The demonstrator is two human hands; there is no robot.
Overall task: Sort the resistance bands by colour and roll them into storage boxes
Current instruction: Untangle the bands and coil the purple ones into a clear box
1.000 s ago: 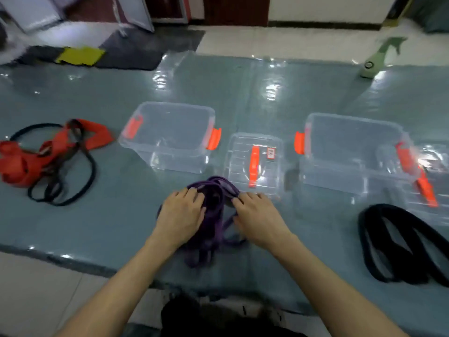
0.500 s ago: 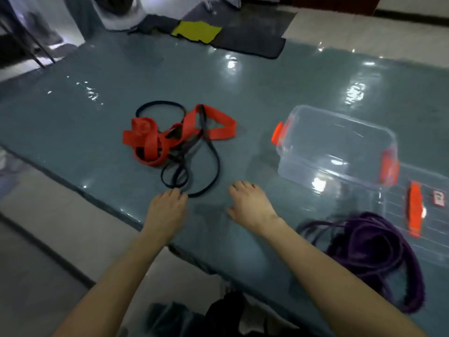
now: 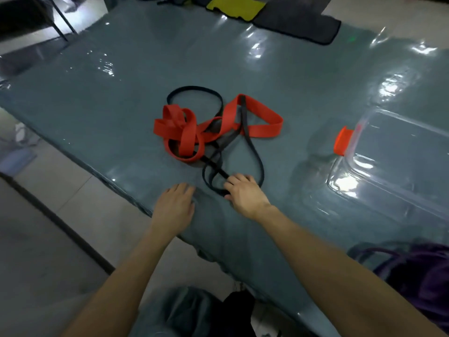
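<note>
Hands: my left hand [image 3: 173,205] and right hand [image 3: 245,194] are going bare.
Forearms: going bare too.
Lap: I am wearing grey-blue cloth [image 3: 184,312].

Glossy grey-green table [image 3: 126,76], pale tiled floor [image 3: 48,227] — dark mat [image 3: 303,27] beyond

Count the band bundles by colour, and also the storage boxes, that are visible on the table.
Red bundle: 1
Black bundle, tangled with the red: 1
Purple bundle: 1
Clear storage box: 1
Total: 4
The single bands inside each bundle cannot be counted.
</note>
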